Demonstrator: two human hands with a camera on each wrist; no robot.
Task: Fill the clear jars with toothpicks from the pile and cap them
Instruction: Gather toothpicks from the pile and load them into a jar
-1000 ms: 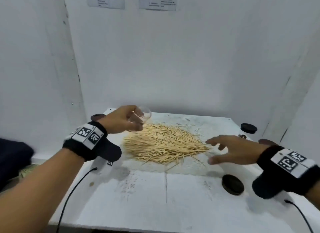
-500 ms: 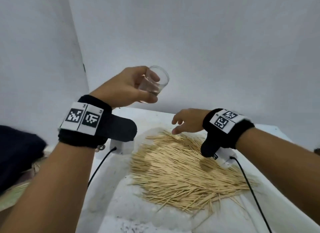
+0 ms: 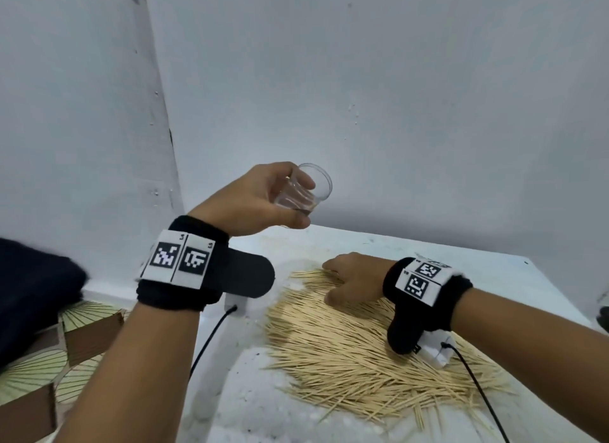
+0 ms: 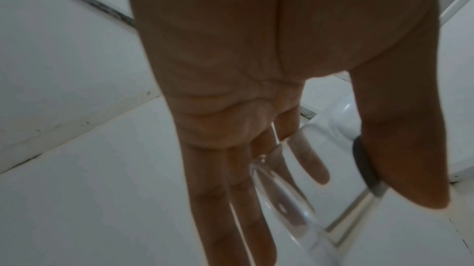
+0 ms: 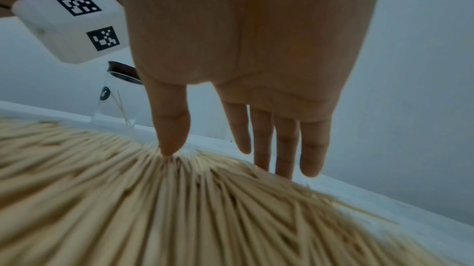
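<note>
Both hands are in view. The left hand [image 3: 253, 202] is raised above the surface [image 3: 412, 248], its fingers and thumb curled round a clear jar [image 3: 303, 192]. The jar is tilted, mouth turned up and away, and is seen to be uncapped and empty of toothpicks. In the left wrist view a dark patch is noted at the jar's base under the thumb; what it is cannot be told.

The right hand [image 3: 354, 281] is laid palm down on the far part of the toothpick pile [image 3: 362, 350]. Its fingers are nearly straight and spread. In the right wrist view the thumb tip and several fingertips [image 5: 284, 161] are seen touching the sticks. No toothpicks are pinched or gathered yet.

A second jar [image 5: 115, 104] is recorded standing upright on the surface just beyond the pile. It carries a dark cap, and only a few toothpicks are seen inside it.

Progress is judged early. The pile is large and spread wide over the surface. The held jar is not yet filled at all, and its cap is not in view. The capped jar looks far from full, so it may need reopening. Remaining work: a bunch is to be gathered under the right hand, fed into the held jar, and the jar capped. How many jars are left in all cannot be told.
</note>
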